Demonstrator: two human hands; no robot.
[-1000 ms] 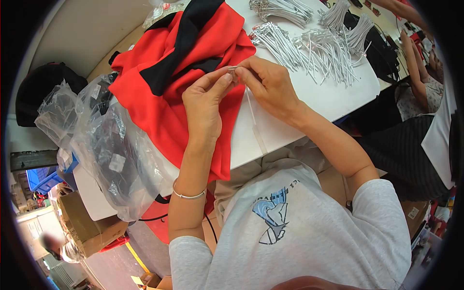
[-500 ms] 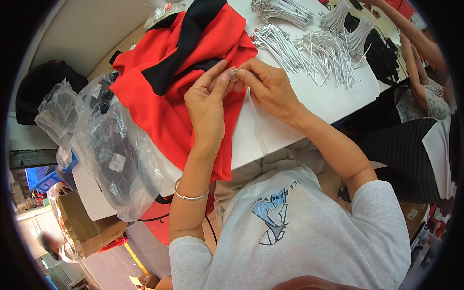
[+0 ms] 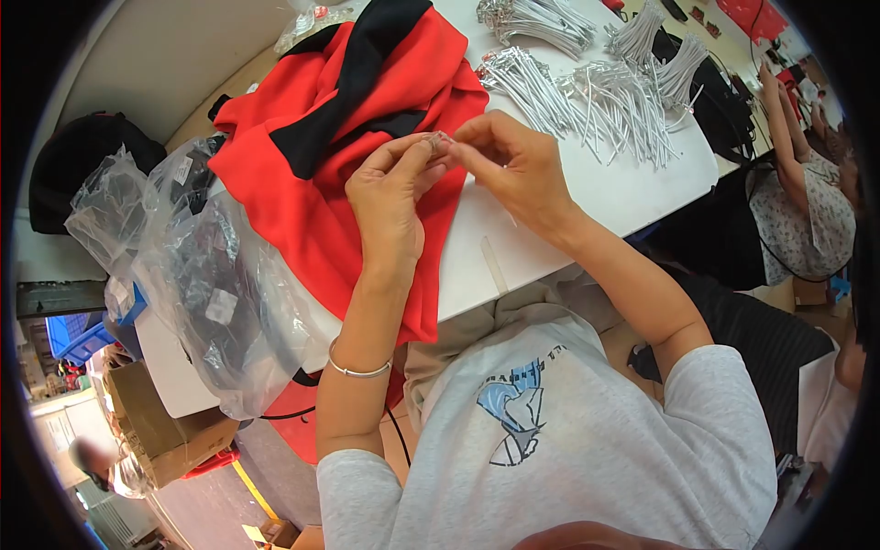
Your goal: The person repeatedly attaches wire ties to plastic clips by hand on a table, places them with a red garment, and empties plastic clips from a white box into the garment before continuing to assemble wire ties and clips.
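1. Head view, surroundings: white tabletop with a rounded corner (image 3: 642, 188) fills the upper middle, with a brown cardboard box (image 3: 156, 422) and a blue plastic crate (image 3: 78, 339) low down beyond its left side. At the far right, a co-worker in a pale, patterned top (image 3: 811, 215) has arms extended over another work surface.
2. Head view, things on the table: a heap of red and black fabric (image 3: 275, 183) lies under and left of the hands. A crumpled clear plastic bag (image 3: 206, 266) is just beside it, at the left edge. Bundles of thin silvery-white wires (image 3: 614, 110) lie beyond the right hand.
3. Head view, hands: the left hand (image 3: 390, 188), with a plain silver bangle (image 3: 360, 371) further down its forearm, pinches a tiny, pale, shiny piece (image 3: 437, 139) between thumb and index finger, above the fabric. The right hand (image 3: 518, 174) has its thumb and index fingertips right at that piece; whether they grip it, I cannot tell.
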